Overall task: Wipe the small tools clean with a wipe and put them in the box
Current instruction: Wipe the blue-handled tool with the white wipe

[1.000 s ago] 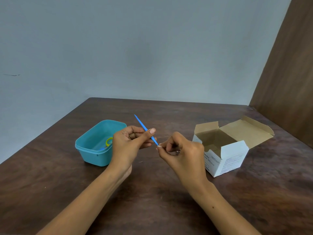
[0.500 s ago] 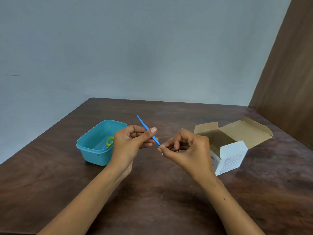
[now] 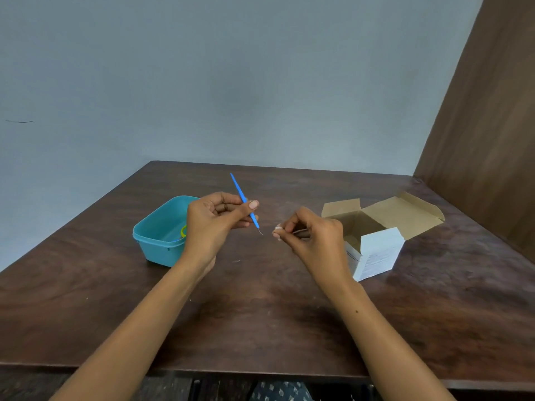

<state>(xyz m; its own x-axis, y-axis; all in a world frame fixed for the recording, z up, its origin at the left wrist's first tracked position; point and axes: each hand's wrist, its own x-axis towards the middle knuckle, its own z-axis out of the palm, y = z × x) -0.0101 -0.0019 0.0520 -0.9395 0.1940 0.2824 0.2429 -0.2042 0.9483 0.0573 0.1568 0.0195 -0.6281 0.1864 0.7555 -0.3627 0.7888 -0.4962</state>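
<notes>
At the left of the table (image 3: 260,328), about nine o'clock from its middle, stands a teal tub (image 3: 157,235), open on top, with a yellow-green ring (image 3: 183,231) showing inside by its right wall. Just right of the tub, partly in front of it, the left hand (image 3: 215,224) is raised above the table, thumb and curled fingers pinching a thin blue tool (image 3: 244,201) near its lower part; the tool slants, its handle pointing to eleven o'clock and its fine metal tip down at five o'clock. A small gap separates that tip from the right hand (image 3: 315,235), whose fingertips pinch a small white wipe (image 3: 278,228); the two hands are apart, not touching. At three o'clock, just beyond the right hand, sits the cardboard box (image 3: 376,250), white outside, brown inside, flaps open, upright on the table.
</notes>
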